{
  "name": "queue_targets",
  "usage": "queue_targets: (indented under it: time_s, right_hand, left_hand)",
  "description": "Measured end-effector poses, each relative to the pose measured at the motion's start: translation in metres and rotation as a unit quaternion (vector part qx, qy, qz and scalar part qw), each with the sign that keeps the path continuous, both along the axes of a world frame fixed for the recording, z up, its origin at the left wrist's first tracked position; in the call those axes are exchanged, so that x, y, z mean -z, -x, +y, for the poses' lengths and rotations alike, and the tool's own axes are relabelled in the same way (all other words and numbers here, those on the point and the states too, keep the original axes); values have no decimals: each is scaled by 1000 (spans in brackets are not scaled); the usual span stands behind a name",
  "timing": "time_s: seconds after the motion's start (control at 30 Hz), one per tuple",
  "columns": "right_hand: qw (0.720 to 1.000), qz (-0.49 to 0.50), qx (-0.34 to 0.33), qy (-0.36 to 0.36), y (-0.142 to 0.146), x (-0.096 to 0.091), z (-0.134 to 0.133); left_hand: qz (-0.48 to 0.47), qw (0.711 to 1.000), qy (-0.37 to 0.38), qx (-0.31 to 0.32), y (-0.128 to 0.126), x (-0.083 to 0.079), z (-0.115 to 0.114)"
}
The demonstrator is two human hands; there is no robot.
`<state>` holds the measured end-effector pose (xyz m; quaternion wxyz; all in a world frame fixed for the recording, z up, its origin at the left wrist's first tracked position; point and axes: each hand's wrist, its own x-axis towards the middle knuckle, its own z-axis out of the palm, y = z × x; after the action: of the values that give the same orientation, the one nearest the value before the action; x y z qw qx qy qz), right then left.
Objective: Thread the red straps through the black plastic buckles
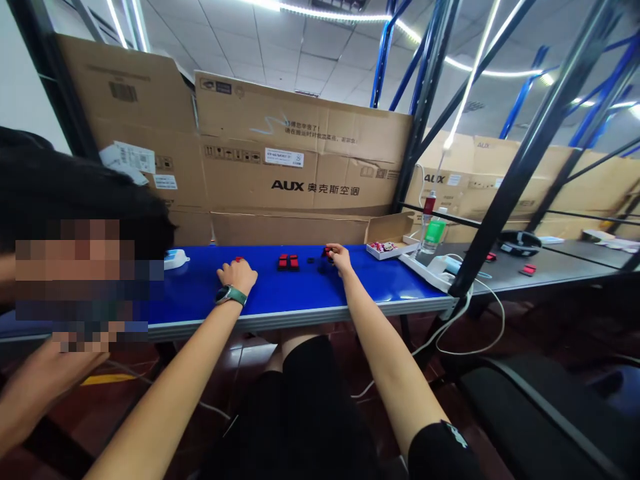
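My left hand [238, 274] rests on the blue table [300, 293] as a closed fist, a watch on its wrist; a small red piece [239, 259] peeks out just beyond the knuckles. My right hand [341, 258] is farther out on the table, fingers curled round a small red and black part [327, 253]. Between my hands lies a pair of red blocks [289, 262] with a small dark bit [311, 261] beside them.
A co-worker sits close at the left, one hand [45, 373] below the table edge. Large cardboard boxes [300, 153] wall the table's back. To the right stand an open small box [393, 243], a bottle [433, 233], a power strip [435, 270] and a black frame post [500, 207].
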<state>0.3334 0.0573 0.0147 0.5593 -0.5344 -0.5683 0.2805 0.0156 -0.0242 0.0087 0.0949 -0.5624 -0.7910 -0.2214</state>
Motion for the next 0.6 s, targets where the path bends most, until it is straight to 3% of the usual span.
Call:
queue_targets:
  time_s: [0.1,0.2,0.27,0.33,0.47,0.53,0.6]
  right_hand:
    - [987,-146,53,32,-2,4,0]
    - [958,-273,85,39,2,4,-2]
    - [937,-329,106,49,4,2,-6]
    - [918,-368,133,68,4,0,-11]
    - [896,-399,185,63,6,-5,-23]
    - [886,-432,167,6,12,-8,-27]
    - [863,-491,100,-62,22,-10,-30]
  left_hand:
    - [-26,997,-2,66,2,-1,4]
    - [-60,982,-25,175,7,-1,11]
    - [-50,975,-49,210,10,0,14]
    - [-25,980,-50,191,11,3,16]
    - [-21,988,28,149,10,9,17]
    - [-30,988,34,146,11,11,18]
    - [-33,991,11,132,13,11,19]
